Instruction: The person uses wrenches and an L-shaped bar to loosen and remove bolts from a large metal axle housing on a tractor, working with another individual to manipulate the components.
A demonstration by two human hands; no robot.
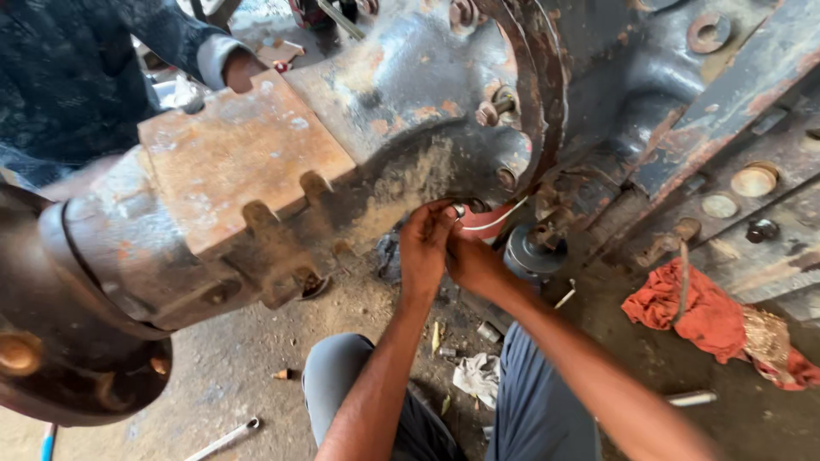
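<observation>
rusty axle housing (410, 102), left hand (424, 248), right hand (472, 260) pinching white wire (495, 221)

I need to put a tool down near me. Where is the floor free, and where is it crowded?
Free: the floor between the wrench and your left knee; also between the red rag and the metal rod. Crowded: between your knees, around the white cloth, and under both hands.

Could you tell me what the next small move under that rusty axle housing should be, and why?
Probably feed the thin white wire further in toward the housing's underside. Both the left hand and the right hand pinch together right beneath the rusty housing, and the wire's free end curves loosely away to the right, seemingly not yet secured.
</observation>
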